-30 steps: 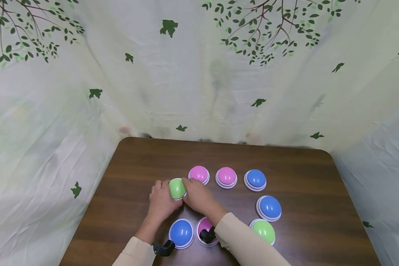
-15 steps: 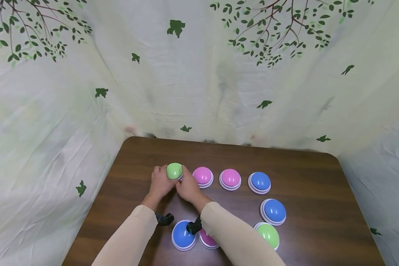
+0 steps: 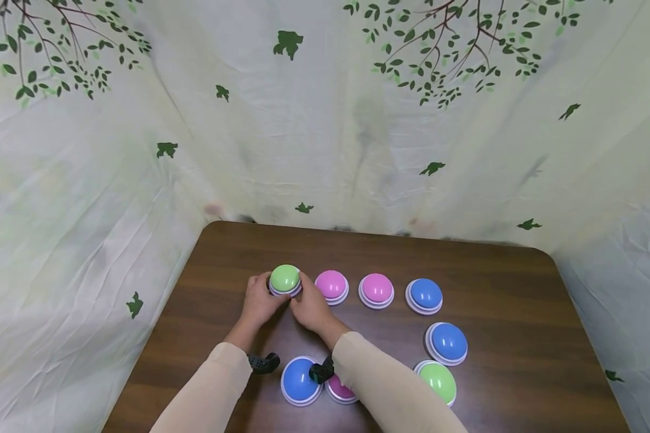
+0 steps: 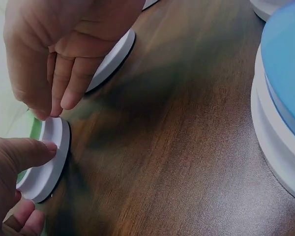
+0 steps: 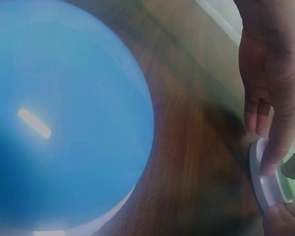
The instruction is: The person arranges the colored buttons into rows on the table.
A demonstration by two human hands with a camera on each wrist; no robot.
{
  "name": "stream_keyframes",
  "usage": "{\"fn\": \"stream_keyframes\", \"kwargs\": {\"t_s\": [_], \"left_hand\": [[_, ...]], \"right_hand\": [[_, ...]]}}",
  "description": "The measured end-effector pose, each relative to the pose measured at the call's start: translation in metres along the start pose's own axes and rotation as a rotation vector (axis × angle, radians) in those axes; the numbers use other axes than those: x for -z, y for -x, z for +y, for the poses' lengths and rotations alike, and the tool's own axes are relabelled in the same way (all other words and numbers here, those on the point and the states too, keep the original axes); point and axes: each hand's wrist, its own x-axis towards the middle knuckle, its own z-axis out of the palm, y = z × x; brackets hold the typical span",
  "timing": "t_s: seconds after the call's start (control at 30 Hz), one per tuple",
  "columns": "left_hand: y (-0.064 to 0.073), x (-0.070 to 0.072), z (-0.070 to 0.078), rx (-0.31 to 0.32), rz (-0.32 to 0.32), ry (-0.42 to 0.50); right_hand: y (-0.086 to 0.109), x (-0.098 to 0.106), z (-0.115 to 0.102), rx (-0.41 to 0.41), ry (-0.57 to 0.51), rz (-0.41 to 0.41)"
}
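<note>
A green dome push button [image 3: 284, 278] with a white base sits at the far left of the table, its base close on the wood. My left hand [image 3: 258, 299] holds its left side, thumb on the white rim in the left wrist view. On the opposite side my right hand [image 3: 310, 307] grips the base. Both thumbs come near each other at the front edge. Just right of the right hand stands a pink button [image 3: 331, 285]. Under the wrists lies a blue button [image 3: 298, 383], large in the right wrist view; a second pink button [image 3: 340, 391] is partly hidden by the right sleeve.
Along the far row stand another pink button [image 3: 376, 289] and a blue button [image 3: 424, 295]. Down the right side are a blue button [image 3: 448, 343] and a green button [image 3: 439, 382]. Behind the brown table [image 3: 493, 282] hangs a leaf-printed cloth [image 3: 357, 138].
Both hands have carried the green button away from the body to the left end of the far row. Over the last half second, the fingers have spread slightly, baring more of its white base.
</note>
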Motion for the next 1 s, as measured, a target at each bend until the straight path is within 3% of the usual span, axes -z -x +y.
{"fn": "stream_keyframes", "kwargs": {"t_s": [0.27,0.37,0.47,0.6,0.73,0.87,1.0], "left_hand": [[0.005,0.0,0.002,0.019,-0.01,0.016],[0.014,-0.002,0.0,-0.001,0.001,0.041],[0.028,-0.005,-0.003,-0.022,0.007,0.047],[0.056,-0.005,-0.006,-0.065,0.027,0.039],[0.094,-0.004,-0.014,-0.154,0.022,0.073],[0.133,0.0,-0.026,-0.3,-0.068,0.09],[0.161,0.002,-0.036,-0.329,-0.176,-0.054]], "right_hand": [[0.004,0.01,-0.001,-0.039,0.007,-0.087],[0.011,0.014,-0.002,-0.003,0.081,-0.105],[0.025,0.019,-0.005,0.035,0.222,-0.142],[0.055,0.024,-0.009,0.075,0.409,-0.216],[0.092,0.032,-0.004,0.123,0.494,-0.262],[0.121,0.039,0.009,0.196,0.564,-0.28],[0.136,0.041,0.022,0.31,0.686,-0.236]]}}
